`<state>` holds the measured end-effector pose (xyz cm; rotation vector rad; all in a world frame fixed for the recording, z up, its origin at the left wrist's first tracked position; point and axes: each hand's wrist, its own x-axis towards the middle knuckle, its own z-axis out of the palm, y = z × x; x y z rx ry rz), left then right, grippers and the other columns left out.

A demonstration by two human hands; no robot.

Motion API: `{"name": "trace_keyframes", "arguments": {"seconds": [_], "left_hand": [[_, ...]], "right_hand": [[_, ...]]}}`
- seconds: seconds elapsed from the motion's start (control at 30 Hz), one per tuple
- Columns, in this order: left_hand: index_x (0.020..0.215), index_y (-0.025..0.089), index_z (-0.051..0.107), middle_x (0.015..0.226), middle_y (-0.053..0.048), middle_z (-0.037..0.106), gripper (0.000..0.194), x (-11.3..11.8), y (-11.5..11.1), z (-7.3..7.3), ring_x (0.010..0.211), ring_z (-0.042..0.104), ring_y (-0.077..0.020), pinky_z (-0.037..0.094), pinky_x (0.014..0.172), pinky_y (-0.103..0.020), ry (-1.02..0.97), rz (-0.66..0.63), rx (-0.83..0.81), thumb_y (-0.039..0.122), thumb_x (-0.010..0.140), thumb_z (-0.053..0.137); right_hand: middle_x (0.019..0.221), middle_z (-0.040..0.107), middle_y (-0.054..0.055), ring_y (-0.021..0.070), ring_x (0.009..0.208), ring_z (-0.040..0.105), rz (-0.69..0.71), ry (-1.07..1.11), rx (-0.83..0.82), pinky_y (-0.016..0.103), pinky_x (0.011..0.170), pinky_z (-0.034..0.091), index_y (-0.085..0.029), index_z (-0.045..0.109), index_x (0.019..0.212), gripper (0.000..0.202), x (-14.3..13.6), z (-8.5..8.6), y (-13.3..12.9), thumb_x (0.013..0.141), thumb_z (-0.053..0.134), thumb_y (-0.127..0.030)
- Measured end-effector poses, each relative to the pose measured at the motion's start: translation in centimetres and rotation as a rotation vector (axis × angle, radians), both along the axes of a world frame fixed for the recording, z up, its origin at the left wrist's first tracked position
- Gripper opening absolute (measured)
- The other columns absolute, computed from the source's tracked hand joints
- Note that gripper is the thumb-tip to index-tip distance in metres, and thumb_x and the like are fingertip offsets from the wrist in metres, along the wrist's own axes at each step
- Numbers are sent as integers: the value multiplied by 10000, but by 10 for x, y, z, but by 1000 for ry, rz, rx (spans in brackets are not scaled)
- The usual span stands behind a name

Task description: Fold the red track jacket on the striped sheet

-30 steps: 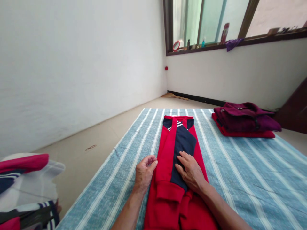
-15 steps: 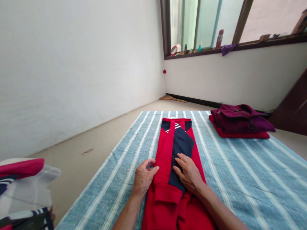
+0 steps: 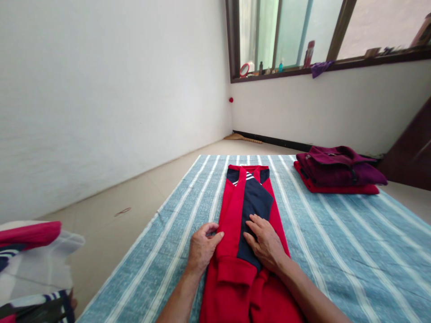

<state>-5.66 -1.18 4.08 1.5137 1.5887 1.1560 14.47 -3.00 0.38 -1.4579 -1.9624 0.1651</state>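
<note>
A red sweatshirt point(image 3: 232, 215) with navy panels and white stripes lies folded into a long narrow strip on the bed. One sleeve is laid lengthwise over its front, its red cuff towards me. At the strip's left edge rests my left hand point(image 3: 201, 246), thumb touching the red cloth, thumb and forefinger apart. My right hand point(image 3: 264, 240) lies flat on the navy panel of the sleeve with its fingers spread. The lower end of the sweatshirt spreads out between my forearms and runs past the bottom of the view.
The bed has a blue-and-white striped sheet point(image 3: 161, 251). Folded purple and red clothes point(image 3: 340, 168) are stacked at the far right. More clothing point(image 3: 30, 235) and whitish see-through material sit at the lower left. Bottles and a round mirror point(image 3: 244, 69) stand on the windowsill.
</note>
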Motion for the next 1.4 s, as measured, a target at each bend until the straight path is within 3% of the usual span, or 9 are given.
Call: {"name": "trace_keyframes", "arguments": {"seconds": [1.4], "left_hand": [[750, 190, 693, 784, -46, 729, 190, -1, 1, -3, 783, 679, -227, 533, 739, -312, 21, -21, 20, 326, 620, 669]], "right_hand": [[1292, 551, 108, 275, 1205, 489, -14, -25, -20, 461, 1006, 400, -199, 619, 1134, 309, 0, 3, -1, 879, 486, -311]]}}
